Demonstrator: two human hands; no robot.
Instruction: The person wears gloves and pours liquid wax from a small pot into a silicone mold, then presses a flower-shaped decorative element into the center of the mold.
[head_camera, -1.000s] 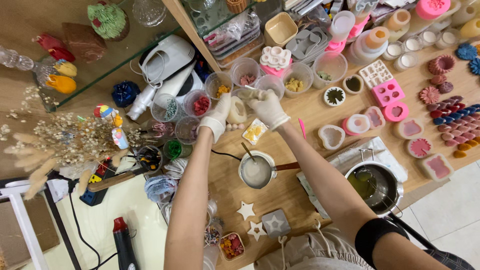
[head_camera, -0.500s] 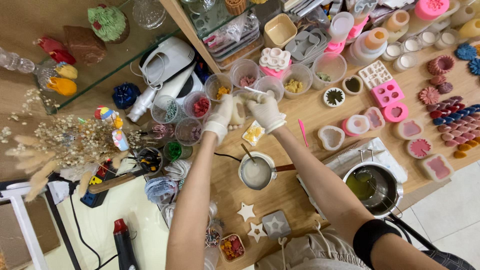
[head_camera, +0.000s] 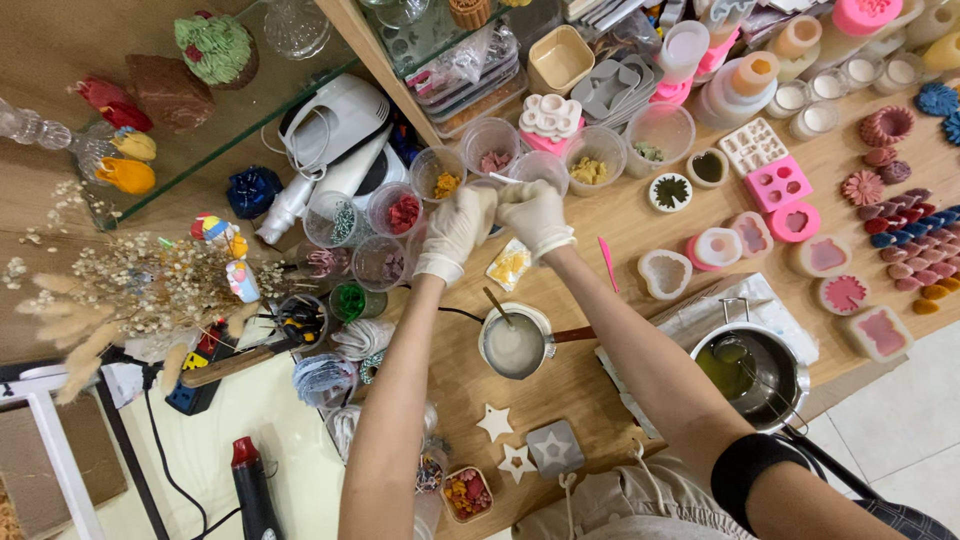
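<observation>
While gloved hands meet, fingers (head_camera: 480, 205) cover the mould.

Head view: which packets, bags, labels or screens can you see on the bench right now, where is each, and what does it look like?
Small clear packet: flat on the wooden table just below the gloved right hand; squarish, yellow bits inside.
Clear plastic bag: on the glass shelf near the top, crumpled over stacked trays.
No screens or readable signs show; any labels are too small to tell.
</observation>
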